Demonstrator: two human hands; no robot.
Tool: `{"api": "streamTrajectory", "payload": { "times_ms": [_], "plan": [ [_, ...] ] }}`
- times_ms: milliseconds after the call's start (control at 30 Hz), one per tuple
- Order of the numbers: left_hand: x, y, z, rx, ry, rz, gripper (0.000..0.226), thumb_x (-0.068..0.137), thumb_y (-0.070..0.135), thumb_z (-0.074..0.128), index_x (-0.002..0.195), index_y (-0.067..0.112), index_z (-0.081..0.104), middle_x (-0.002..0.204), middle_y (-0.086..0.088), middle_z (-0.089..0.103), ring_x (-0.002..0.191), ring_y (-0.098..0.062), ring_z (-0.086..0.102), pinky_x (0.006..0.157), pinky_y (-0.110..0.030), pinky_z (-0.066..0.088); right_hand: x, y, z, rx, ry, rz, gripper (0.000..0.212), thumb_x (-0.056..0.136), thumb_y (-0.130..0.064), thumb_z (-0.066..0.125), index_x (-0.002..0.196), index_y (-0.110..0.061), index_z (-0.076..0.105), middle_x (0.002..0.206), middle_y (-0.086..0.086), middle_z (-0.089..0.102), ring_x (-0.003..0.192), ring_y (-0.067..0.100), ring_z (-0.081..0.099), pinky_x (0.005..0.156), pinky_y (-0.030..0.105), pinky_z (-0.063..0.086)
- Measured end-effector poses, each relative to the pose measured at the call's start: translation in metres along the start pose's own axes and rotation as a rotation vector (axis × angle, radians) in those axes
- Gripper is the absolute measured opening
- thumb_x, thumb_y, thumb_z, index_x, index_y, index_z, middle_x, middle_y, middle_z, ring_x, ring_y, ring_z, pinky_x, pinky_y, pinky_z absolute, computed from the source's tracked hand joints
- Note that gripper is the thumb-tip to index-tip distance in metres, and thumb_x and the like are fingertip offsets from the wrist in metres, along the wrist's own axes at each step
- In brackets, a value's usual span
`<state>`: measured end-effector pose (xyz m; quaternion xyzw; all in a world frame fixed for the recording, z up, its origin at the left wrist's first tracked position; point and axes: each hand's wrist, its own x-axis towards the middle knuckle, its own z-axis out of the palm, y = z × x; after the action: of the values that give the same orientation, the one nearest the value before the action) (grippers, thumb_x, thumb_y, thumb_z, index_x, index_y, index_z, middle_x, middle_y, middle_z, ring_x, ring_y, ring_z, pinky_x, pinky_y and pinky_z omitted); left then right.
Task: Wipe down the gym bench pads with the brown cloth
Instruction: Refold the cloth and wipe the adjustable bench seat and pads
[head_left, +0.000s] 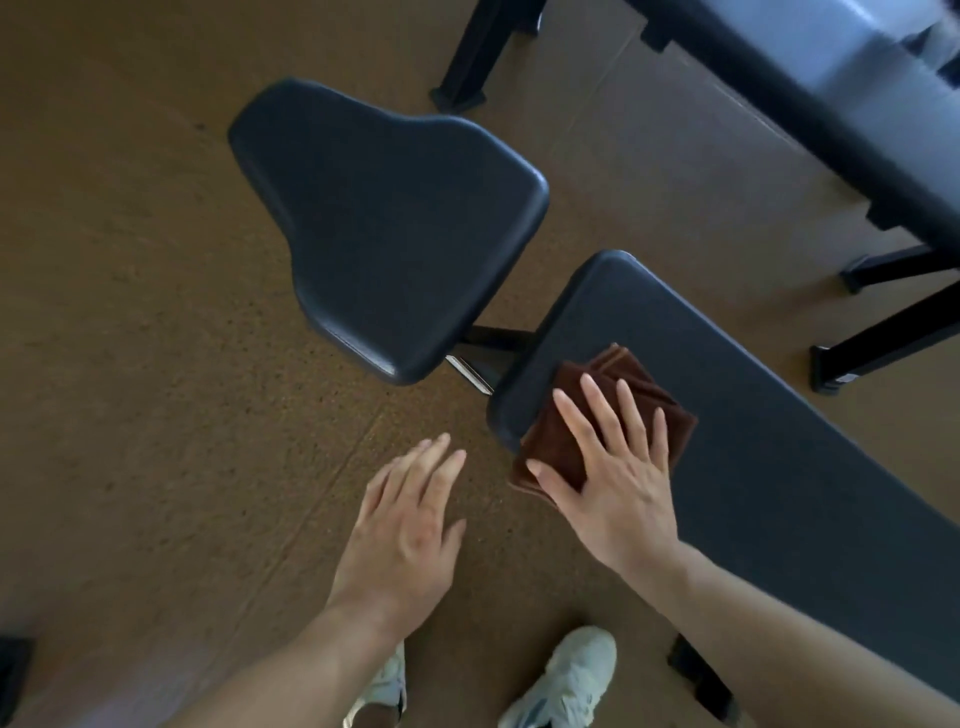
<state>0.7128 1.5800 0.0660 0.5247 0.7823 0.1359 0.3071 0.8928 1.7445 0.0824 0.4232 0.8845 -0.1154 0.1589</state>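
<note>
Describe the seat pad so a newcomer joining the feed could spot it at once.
Start at the long back pad, where the right hand presses the brown cloth flat near its end. Cross the narrow gap with the metal bar to the seat pad on the left. It is the short, dark pad that flares wide at its far end, and nothing lies on it.

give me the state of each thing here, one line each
cloth: folded, flat on the long pad's near end, one corner over the edge
right hand: open, straight fingers pressing the cloth
left hand: open, holding nothing, over the floor
long pad: lying flat, cloth on it
seat pad: bare, apart from the long pad across a gap
shoes: on the floor beside the bench
</note>
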Motion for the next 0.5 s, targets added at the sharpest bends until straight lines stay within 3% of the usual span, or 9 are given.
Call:
{"api": "streamTrajectory", "payload": {
  "times_ms": [100, 200, 267, 333, 400, 500],
  "plan": [
    [-0.006, -0.001, -0.003, -0.010, -0.030, -0.079, 0.073, 0.091, 0.035, 0.069, 0.153, 0.024, 0.033, 0.161, 0.003, 0.033, 0.151, -0.015, 0.025, 0.120, -0.034, 0.015, 0.057, -0.036, -0.015, 0.023, 0.050, 0.012, 0.077, 0.094, -0.080, 0.031, 0.162, -0.045, 0.021, 0.176, -0.009, 0.007, 0.162, 0.026, -0.010, 0.128, 0.063, -0.006],
    [-0.013, -0.002, -0.002, -0.056, -0.037, -0.145, 0.071, 0.100, 0.041, 0.053, 0.158, 0.034, 0.013, 0.165, 0.014, 0.013, 0.152, -0.005, 0.005, 0.117, -0.022, -0.003, 0.101, -0.067, -0.025, 0.046, 0.057, 0.023, 0.053, 0.096, -0.064, 0.045, 0.142, -0.041, 0.058, 0.170, -0.007, 0.030, 0.162, 0.029, -0.006, 0.125, 0.067, -0.010],
    [-0.015, 0.000, -0.001, -0.066, -0.037, -0.164, 0.071, 0.101, 0.038, 0.053, 0.158, 0.036, 0.011, 0.165, 0.016, 0.013, 0.152, -0.005, 0.006, 0.116, -0.022, -0.003, 0.102, -0.069, -0.022, 0.047, 0.098, -0.002, 0.044, 0.098, -0.054, 0.049, 0.133, -0.037, 0.068, 0.166, -0.005, 0.039, 0.162, 0.031, 0.000, 0.124, 0.068, -0.009],
    [-0.013, 0.009, -0.003, -0.063, -0.027, -0.146, 0.075, 0.096, 0.027, 0.062, 0.158, 0.033, 0.020, 0.165, 0.011, 0.020, 0.152, -0.007, 0.012, 0.119, -0.027, 0.004, 0.081, -0.056, -0.014, 0.085, 0.175, -0.071, 0.048, 0.102, -0.055, 0.044, 0.143, -0.036, 0.060, 0.169, -0.003, 0.034, 0.163, 0.030, 0.003, 0.126, 0.066, -0.005],
    [-0.003, 0.024, -0.002, -0.006, 0.000, -0.069, 0.080, 0.090, 0.014, 0.069, 0.157, 0.025, 0.027, 0.166, 0.005, 0.023, 0.152, -0.008, 0.014, 0.120, -0.034, 0.011, 0.045, -0.032, -0.001, 0.102, 0.221, -0.118, 0.058, 0.106, -0.061, 0.037, 0.159, -0.038, 0.039, 0.173, -0.003, 0.023, 0.163, 0.030, 0.002, 0.128, 0.064, 0.000],
    [0.022, 0.064, 0.004, 0.044, 0.048, 0.102, 0.077, 0.087, 0.008, 0.070, 0.155, 0.015, 0.035, 0.164, -0.002, 0.030, 0.153, -0.017, 0.023, 0.120, -0.042, 0.023, -0.018, 0.020, 0.023, 0.108, 0.222, -0.029, 0.064, 0.106, -0.065, 0.037, 0.164, -0.040, 0.025, 0.175, -0.004, 0.018, 0.163, 0.029, 0.002, 0.128, 0.064, 0.007]
  ]
}}
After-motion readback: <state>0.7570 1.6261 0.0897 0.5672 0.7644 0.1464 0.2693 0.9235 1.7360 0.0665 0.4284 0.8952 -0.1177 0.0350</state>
